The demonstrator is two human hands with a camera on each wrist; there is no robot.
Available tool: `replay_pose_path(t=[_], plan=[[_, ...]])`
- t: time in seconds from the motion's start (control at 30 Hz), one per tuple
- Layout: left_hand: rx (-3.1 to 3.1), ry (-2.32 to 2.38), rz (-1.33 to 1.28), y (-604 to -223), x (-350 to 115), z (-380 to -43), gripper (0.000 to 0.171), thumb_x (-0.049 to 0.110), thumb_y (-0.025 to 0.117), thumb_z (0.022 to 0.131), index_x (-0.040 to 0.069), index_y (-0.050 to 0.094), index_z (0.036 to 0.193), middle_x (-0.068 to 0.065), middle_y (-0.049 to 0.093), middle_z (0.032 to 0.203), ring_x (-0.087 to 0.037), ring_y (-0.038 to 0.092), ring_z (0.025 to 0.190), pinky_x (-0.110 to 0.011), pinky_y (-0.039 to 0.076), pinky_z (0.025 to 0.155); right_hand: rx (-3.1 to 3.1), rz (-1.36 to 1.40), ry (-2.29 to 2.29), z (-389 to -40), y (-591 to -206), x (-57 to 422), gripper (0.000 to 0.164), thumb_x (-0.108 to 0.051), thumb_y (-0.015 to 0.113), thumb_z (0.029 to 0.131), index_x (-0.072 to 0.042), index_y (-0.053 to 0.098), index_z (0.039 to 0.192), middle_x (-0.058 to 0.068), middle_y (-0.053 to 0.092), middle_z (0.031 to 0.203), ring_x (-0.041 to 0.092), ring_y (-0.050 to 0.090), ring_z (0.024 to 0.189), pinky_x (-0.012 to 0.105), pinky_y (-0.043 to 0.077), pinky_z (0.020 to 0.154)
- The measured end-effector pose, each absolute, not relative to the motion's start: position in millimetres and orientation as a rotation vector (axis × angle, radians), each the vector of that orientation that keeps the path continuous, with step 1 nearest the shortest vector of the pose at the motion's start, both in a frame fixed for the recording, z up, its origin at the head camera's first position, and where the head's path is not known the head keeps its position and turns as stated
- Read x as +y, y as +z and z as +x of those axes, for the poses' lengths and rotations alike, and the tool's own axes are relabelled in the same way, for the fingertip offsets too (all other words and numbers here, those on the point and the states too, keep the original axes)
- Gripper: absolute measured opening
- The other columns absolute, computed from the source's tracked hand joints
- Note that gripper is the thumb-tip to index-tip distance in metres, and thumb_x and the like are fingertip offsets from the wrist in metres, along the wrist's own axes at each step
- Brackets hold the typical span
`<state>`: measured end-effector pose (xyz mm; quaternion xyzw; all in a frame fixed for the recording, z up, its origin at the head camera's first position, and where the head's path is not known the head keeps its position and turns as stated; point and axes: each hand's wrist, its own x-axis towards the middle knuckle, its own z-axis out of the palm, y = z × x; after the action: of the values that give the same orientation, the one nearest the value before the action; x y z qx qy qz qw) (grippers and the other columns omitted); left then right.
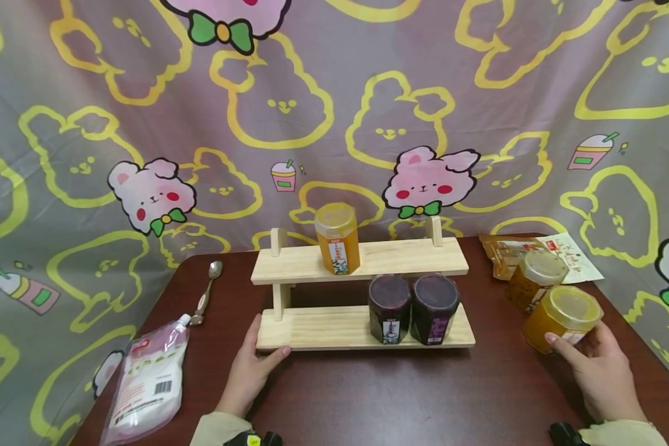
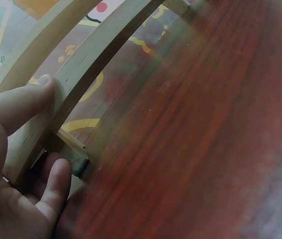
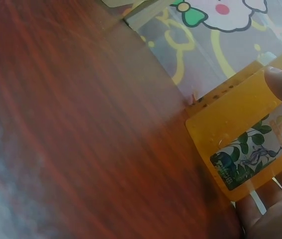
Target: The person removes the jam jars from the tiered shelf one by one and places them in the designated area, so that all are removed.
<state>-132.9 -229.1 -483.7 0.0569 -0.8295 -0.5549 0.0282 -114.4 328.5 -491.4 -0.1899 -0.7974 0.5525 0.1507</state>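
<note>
A two-tier wooden shelf [image 1: 318, 325] stands mid-table. My left hand [image 1: 251, 371] grips the left end of its lower board, thumb on top and fingers curled beneath, as the left wrist view shows. In my right hand [image 1: 604, 371] is a jar of orange-yellow jam [image 1: 552, 319], held round its side with the thumb in front; its leafy label [image 3: 247, 154] faces the right wrist camera. Close behind it is a jar with dark specks [image 1: 526, 282]. Another orange jar [image 1: 337, 241] sits on the upper board, and two dark purple jars [image 1: 389, 313] stand side by side on the lower board's right half.
At the left lie a white spouted pouch [image 1: 150, 381] and a spoon [image 1: 205, 297]. A brown packet [image 1: 504, 254] and a pale one [image 1: 574, 257] rest at the back right. A patterned cloth [image 1: 334, 118] hangs behind the dark red-brown table [image 1: 396, 396].
</note>
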Motion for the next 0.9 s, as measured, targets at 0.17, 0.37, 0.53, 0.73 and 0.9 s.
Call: replay_pose_path(t=[0.17, 0.37, 0.53, 0.73, 0.9], plan=[[-2.556, -1.719, 0.171, -484, -229, -133, 0.104, 0.022, 0.084, 0.083, 0.008, 0.016, 0.161, -0.023, 0.024, 0.162, -0.038, 0.022, 0.147, -0.057, 0.025, 0.116, -2.301, -0.526, 1.569, -114, -492, 330, 0.077, -0.022, 0.072, 0.095, -0.024, 0.029, 0.159, -0.008, 0.043, 0.146, -0.002, 0.045, 0.122, 0.001, 0.039, 0.077], [-2.547, -1.734, 0.165, -485, -228, -133, 0.104, 0.022, 0.084, 0.084, 0.007, 0.016, 0.161, -0.024, 0.023, 0.162, -0.038, 0.023, 0.146, -0.056, 0.026, 0.115, -2.297, -0.518, 1.583, -114, -493, 331, 0.075, -0.022, 0.071, 0.095, -0.025, 0.03, 0.158, -0.009, 0.044, 0.146, -0.003, 0.045, 0.122, 0.001, 0.039, 0.077], [-2.541, -1.736, 0.165, -485, -228, -133, 0.103, 0.022, 0.084, 0.084, 0.008, 0.017, 0.161, -0.023, 0.024, 0.162, -0.037, 0.023, 0.146, -0.055, 0.026, 0.115, -2.262, -0.481, 1.644, -114, -494, 332, 0.074, -0.019, 0.071, 0.095, -0.027, 0.032, 0.157, -0.012, 0.046, 0.143, -0.005, 0.045, 0.122, 0.001, 0.039, 0.078], [-2.53, -1.733, 0.16, -486, -228, -133, 0.104, 0.02, 0.084, 0.083, 0.005, 0.016, 0.161, -0.024, 0.024, 0.162, -0.039, 0.023, 0.147, -0.057, 0.027, 0.115, -2.176, -0.456, 1.761, -112, -491, 331, 0.075, -0.016, 0.074, 0.093, -0.027, 0.036, 0.156, -0.014, 0.047, 0.143, -0.005, 0.045, 0.121, 0.001, 0.039, 0.077], [-2.535, -1.735, 0.175, -487, -229, -134, 0.104, 0.02, 0.084, 0.083, 0.007, 0.016, 0.161, -0.022, 0.023, 0.163, -0.038, 0.022, 0.147, -0.056, 0.027, 0.114, -2.104, -0.507, 1.79, -113, -483, 327, 0.082, -0.012, 0.078, 0.089, -0.03, 0.034, 0.156, -0.012, 0.043, 0.15, -0.001, 0.042, 0.128, 0.002, 0.039, 0.085]])
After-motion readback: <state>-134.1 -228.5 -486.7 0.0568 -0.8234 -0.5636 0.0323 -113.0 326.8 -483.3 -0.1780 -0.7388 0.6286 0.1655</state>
